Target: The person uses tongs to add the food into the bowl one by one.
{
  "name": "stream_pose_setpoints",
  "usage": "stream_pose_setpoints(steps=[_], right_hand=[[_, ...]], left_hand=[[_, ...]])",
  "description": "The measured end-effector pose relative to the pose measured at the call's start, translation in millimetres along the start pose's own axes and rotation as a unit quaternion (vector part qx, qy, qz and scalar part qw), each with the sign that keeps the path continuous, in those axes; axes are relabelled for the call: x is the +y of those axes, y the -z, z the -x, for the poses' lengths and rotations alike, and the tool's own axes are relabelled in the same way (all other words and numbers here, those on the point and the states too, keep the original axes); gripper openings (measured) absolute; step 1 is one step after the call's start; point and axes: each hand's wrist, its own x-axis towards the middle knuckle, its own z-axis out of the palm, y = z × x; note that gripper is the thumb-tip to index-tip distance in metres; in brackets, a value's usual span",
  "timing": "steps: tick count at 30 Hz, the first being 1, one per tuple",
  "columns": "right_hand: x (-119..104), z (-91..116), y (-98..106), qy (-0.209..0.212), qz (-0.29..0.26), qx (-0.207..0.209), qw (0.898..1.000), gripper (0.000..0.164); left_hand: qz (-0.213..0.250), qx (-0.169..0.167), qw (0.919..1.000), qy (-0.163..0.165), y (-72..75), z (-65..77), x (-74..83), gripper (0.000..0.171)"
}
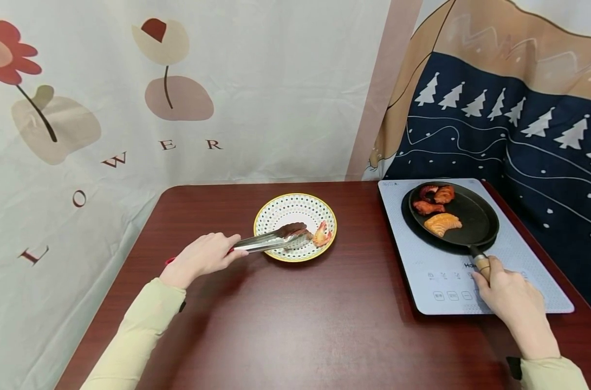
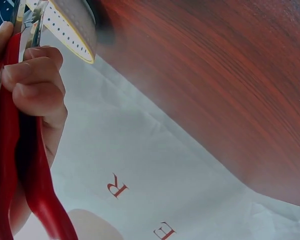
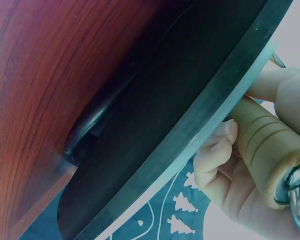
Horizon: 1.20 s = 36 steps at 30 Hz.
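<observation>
My left hand (image 1: 202,259) grips tongs with red handles (image 2: 7,125), its fingers curled round them. The tongs' metal arms (image 1: 261,242) reach over a white dotted plate (image 1: 272,215) with a yellow rim. A dark brown piece of meat (image 1: 293,229) is at their tips; whether it touches the plate I cannot tell. Beside it on the plate lies an orange-white piece like a shrimp (image 1: 322,234). My right hand (image 1: 514,295) holds the wooden handle (image 3: 270,145) of a black frying pan (image 1: 471,216). In the pan are a salmon-like piece (image 1: 442,223) and several reddish-brown pieces (image 1: 428,208).
Under the pan is a white induction cooktop (image 1: 436,260) with touch buttons, at the right of the dark red wooden table (image 1: 324,314). Printed cloths hang behind: a pale flower one (image 1: 275,108) and a navy one with trees (image 1: 471,135).
</observation>
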Motion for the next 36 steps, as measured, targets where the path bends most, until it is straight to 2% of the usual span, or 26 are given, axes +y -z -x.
stream_pose_setpoints(steps=[6, 12, 16, 23, 31, 36], right_hand=[[0, 0, 0, 0.001, -0.002, -0.001, 1.0, 0.047], [0, 0, 1, -0.005, 0.0, -0.012, 1.0, 0.047], [1, 0, 2, -0.007, -0.001, -0.019, 1.0, 0.047], [1, 0, 1, -0.008, 0.0, -0.014, 1.0, 0.046], [2, -1, 0, -0.01, 0.001, -0.015, 1.0, 0.046], [1, -1, 0, -0.007, 0.001, -0.01, 1.0, 0.045]], left_hand=[[0.005, 0.007, 1.0, 0.001, 0.6, 0.4, 1.8, 0.033], [0.049, 0.023, 0.9985, -0.012, 8.0, 0.0, 2.2, 0.025], [0.053, 0.026, 0.9982, -0.013, 13.4, -0.9, 2.7, 0.025], [0.054, -0.006, 0.9981, 0.029, 8.9, -1.2, 1.4, 0.026], [0.011, 0.007, 0.9973, 0.073, -3.1, -5.1, 2.7, 0.037], [-0.008, 0.016, 0.9955, 0.093, -4.2, -5.6, 6.9, 0.041]])
